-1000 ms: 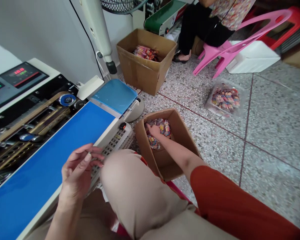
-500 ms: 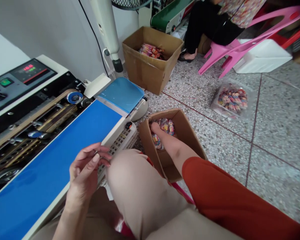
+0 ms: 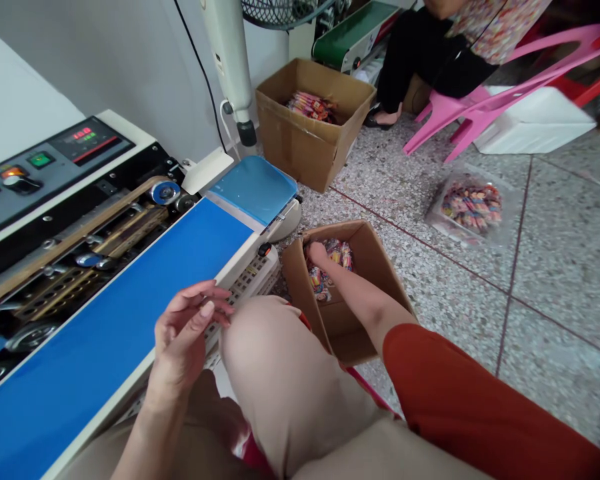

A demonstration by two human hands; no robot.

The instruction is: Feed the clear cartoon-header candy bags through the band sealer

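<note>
My left hand [image 3: 190,327] is raised beside my left knee, over the near edge of a blue conveyor belt [image 3: 180,273]. Its fingers are loosely bent and apart, with nothing between them. Down inside an open cardboard box [image 3: 375,273] on the floor is my right hand [image 3: 317,253], close to the box's left wall. Colourful plastic-wrapped packets [image 3: 341,253] lie around it. The fingers of this hand point down and are hidden, so whether they grip a packet does not show.
A machine with a lit control panel [image 3: 70,150] runs along the belt. A larger cardboard box [image 3: 300,147] of packets stands behind. On the speckled floor lies a clear bag [image 3: 473,203] of packets. A person in black trousers [image 3: 405,60] sits by a pink chair [image 3: 480,110].
The whole view has shifted slightly, so everything sits a little further right. My left hand stays loosely bent by the knee, and my right hand remains inside the box.
</note>
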